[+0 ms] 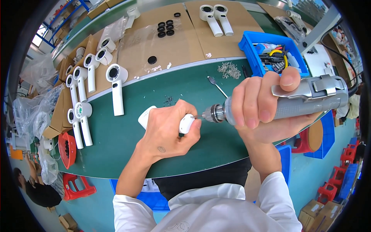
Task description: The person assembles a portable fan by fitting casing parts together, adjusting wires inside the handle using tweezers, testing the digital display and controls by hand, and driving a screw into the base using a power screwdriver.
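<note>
My left hand is closed round a white handheld fan, whose handle end sticks out between thumb and forefinger. Its other end shows beyond the knuckles; the middle is hidden by my fingers. In my right hand is a grey electric screwdriver with a metal clip on its side, held nearly level. The bit points left and meets the fan's handle end; whether a screw sits there is too small to tell. Just beyond my left hand lie small dark screws on the green tabletop.
White handheld fans stand and lie at the left, two more at the back. Farther back are black round caps, silver screws, and a blue tool bin. A red basket sits at the left edge.
</note>
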`<action>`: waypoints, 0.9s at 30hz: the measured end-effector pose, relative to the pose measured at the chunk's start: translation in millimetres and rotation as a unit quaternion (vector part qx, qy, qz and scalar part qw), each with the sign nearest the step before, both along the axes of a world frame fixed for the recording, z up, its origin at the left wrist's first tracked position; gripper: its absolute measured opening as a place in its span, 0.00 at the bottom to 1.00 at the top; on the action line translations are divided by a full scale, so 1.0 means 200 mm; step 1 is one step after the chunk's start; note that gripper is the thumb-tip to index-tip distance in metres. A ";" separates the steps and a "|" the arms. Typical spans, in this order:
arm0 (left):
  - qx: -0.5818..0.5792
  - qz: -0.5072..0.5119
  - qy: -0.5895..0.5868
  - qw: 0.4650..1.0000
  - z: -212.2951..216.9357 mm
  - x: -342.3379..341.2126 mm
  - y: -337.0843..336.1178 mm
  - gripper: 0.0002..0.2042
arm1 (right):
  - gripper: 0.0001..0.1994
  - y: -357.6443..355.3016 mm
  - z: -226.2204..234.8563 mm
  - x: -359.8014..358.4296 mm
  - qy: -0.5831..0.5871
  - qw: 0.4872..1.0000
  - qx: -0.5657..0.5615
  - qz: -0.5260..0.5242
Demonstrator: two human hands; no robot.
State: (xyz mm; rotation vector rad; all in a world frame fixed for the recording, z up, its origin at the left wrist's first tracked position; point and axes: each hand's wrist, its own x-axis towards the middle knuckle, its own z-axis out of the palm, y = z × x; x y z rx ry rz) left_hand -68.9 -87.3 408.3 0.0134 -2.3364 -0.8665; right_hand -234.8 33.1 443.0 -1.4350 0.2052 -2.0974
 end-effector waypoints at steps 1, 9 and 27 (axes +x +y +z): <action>0.000 -0.001 0.000 1.000 0.00 0.00 0.00 0.09 | 0.37 0.00 0.00 0.00 0.004 1.000 0.004 0.002; -0.005 0.011 -0.012 1.000 -0.01 0.01 0.00 0.09 | 0.35 -0.03 -0.03 0.05 0.004 1.000 -0.008 -0.007; -0.020 0.004 -0.010 1.000 -0.02 0.00 -0.01 0.07 | 0.34 -0.03 -0.05 0.09 -0.025 0.998 0.012 -0.057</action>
